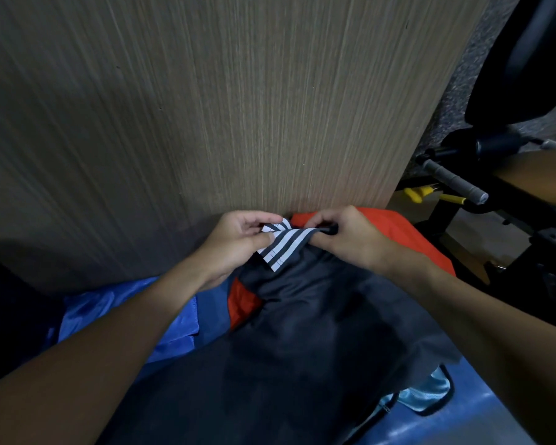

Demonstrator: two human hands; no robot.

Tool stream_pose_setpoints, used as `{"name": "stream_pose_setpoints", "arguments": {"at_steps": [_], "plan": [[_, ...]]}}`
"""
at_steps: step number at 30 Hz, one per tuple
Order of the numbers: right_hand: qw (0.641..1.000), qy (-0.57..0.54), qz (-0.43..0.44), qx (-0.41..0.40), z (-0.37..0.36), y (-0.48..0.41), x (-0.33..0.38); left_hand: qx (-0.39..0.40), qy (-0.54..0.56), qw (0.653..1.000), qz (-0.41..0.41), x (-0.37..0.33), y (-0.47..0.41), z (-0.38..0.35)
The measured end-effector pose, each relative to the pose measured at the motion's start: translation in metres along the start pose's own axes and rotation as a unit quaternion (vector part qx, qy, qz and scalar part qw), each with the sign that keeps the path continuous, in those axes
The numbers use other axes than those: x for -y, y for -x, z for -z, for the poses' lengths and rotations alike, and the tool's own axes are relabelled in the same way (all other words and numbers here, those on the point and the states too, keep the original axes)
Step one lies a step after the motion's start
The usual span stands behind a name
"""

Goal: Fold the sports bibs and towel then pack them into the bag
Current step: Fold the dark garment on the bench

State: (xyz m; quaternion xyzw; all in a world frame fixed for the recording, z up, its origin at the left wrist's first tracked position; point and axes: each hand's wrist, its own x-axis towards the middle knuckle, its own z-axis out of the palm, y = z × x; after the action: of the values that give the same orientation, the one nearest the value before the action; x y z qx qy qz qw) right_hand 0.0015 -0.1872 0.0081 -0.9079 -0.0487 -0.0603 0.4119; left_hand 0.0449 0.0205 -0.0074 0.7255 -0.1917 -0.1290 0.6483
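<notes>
Pinching the striped band (283,244) at the top hem of a dark fabric piece (318,316), low centre of frame. The left grip (235,242) has thumb and curled fingers closed on the band's left end. The right grip (350,239) is curled tight over the hem just right of it. The hands are near each other, with the band drawn between them. Cannot tell whether the dark piece is the bag or a bib.

Edges, room: the hem sits at the near edge of the wood-grain bench (206,107), whose broad top runs away to the top of frame. Its right edge slants from upper right down toward the right grip. Beyond that edge is speckled floor (463,91) and a black exercise frame (495,149) with a grey-sleeved bar (453,181) and yellow handles (418,194), crowding the right side.

Markings: three white stripes on the dark band, with dashed stitch lines at its cut end.

Look: charcoal, smooth, faint sheen, rumpled, spreading down to the lower centre. An orange bib (392,223) lies under it, showing past the right grip. A blue bib (126,303) lies at left beneath the left forearm. A pale blue mesh bib (430,393) with black trim is at lower right.
</notes>
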Motion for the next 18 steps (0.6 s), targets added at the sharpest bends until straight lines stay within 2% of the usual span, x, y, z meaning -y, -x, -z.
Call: {"name": "stream_pose_setpoints", "arguments": {"at_steps": [5, 9, 13, 18], "plan": [[0.997, -0.041, -0.027, 0.055, 0.001, -0.005, 0.010, -0.002, 0.011, 1.000, 0.010, -0.005, 0.001, 0.003], [0.993, -0.092, -0.070, 0.023, 0.000, -0.009, 0.020, 0.021, -0.013, 1.000, -0.015, -0.009, 0.004, 0.005], [0.995, -0.069, -0.076, -0.015, -0.005, -0.015, 0.020, 0.042, -0.149, 0.985, -0.078, -0.007, 0.007, 0.004], [0.995, -0.048, -0.072, -0.056, -0.008, -0.020, 0.016, -0.041, -0.235, 0.955, -0.177, 0.003, 0.001, -0.006]]}}
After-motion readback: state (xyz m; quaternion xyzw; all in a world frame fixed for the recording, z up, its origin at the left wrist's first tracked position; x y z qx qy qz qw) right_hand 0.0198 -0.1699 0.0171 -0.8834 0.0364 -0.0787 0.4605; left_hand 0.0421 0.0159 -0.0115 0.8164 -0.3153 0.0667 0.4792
